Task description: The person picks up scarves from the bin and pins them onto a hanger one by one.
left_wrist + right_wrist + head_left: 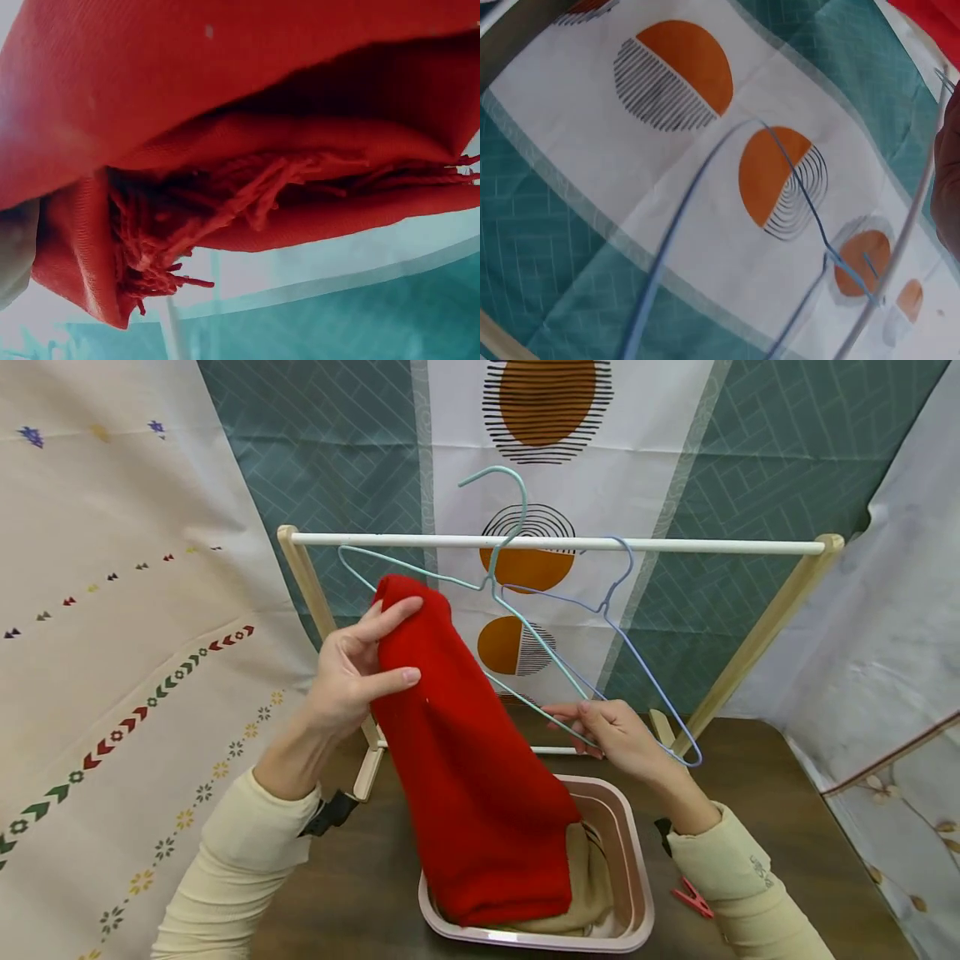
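Two holds: red cloth (480,768), hanging over the basin (637,868), is pinched by the left hand (351,668); the mint hanger (492,568), above the basin, by the right hand (618,739). The hanger is best steadied while cloth is smoothed.

A dark brown table (345,881) bears a pink basin (628,847), a red clothes peg (693,899) lying just to the right of it, and a wooden rack (723,681) standing on its feet behind

Folded red fringed cloth (480,760), mint hanger (491,578) tilted, partly behind it
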Available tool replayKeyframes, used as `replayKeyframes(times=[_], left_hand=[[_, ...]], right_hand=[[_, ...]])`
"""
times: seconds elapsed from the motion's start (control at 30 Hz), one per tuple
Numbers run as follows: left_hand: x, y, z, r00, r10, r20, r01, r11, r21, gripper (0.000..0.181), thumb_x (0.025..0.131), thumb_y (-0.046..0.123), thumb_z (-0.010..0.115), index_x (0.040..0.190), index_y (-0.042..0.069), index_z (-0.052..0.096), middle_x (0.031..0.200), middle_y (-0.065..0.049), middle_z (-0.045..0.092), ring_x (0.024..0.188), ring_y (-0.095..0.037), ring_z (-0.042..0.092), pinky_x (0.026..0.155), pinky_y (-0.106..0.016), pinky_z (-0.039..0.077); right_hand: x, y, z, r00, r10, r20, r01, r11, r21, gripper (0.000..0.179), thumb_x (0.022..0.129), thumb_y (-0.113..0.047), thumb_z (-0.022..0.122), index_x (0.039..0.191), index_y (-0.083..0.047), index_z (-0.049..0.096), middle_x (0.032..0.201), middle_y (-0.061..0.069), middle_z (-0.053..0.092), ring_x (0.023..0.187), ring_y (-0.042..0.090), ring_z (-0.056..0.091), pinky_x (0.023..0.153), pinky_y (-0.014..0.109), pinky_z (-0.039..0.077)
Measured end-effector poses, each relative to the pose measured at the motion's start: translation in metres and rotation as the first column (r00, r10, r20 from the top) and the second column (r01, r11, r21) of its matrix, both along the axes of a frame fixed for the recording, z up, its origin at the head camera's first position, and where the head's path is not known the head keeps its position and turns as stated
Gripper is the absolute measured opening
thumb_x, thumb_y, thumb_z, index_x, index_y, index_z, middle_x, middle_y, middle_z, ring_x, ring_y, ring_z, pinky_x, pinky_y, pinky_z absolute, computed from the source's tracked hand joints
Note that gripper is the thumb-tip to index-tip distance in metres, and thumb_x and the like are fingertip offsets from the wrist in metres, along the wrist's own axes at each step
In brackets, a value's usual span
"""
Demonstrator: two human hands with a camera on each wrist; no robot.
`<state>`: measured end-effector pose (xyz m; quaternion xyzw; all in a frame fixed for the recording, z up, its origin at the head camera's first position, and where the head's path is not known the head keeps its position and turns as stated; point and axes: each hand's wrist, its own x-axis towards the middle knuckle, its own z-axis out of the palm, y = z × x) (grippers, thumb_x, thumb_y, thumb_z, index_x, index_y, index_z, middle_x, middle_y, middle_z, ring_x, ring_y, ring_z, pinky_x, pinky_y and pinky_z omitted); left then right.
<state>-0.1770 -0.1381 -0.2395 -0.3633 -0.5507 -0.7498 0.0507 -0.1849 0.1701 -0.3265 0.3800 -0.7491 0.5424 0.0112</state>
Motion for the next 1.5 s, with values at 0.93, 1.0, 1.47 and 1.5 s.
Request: replayKeyframes(times=[0.93,1.0,1.47,1.5], left_hand=[[-0.011,-0.004,0.058,0.901,-0.305,-0.309,0.323,0.947,0.005,0.043,0.074,-0.014,0.063,0.116,-0.004,0.06,0.118,-0.019,0.051,0.102,-0.031,0.049,0.075,-0.031,0.046],[-0.013,-0.003,0.055,0.9,-0.311,-0.304,0.292,0.95,-0.109,0.043,0.077,-0.012,0.061,0.118,0.002,0.06,0.119,-0.016,0.051,0.104,-0.029,0.048,0.078,-0.03,0.046],[-0.046,0.01,0.016,0.954,-0.217,-0.208,0.08,0.85,-0.52,0.066,0.077,-0.02,0.048,0.128,0.022,0.054,0.135,-0.018,0.039,0.12,-0.025,0.037,0.085,-0.031,0.041],[-0.048,0.011,0.015,0.956,-0.2,-0.216,0.059,0.85,-0.524,0.063,0.078,-0.02,0.047,0.13,0.016,0.052,0.135,-0.018,0.039,0.12,-0.025,0.036,0.085,-0.031,0.041]], right_hand=[[0.005,0.022,-0.019,0.998,-0.051,0.023,0.051,0.998,0.031,0.042,0.1,-0.007,0.024,0.103,0.004,0.064,0.056,0.01,0.05,0.042,0.017,0.037,0.037,0.027,0.033],[0.006,0.023,-0.021,0.999,-0.049,0.012,0.048,0.999,0.022,0.042,0.099,-0.004,0.024,0.101,0.003,0.066,0.057,0.011,0.051,0.042,0.016,0.039,0.037,0.028,0.034],[0.011,0.027,-0.02,0.989,0.076,-0.127,-0.095,0.984,-0.15,0.048,0.098,-0.002,0.023,0.086,-0.007,0.069,0.09,0.001,0.065,0.043,0.016,0.043,0.032,0.028,0.032],[0.012,0.027,-0.02,0.989,0.08,-0.123,-0.099,0.984,-0.151,0.049,0.098,0.0,0.023,0.086,-0.01,0.069,0.092,0.001,0.066,0.043,0.015,0.043,0.032,0.028,0.032]])
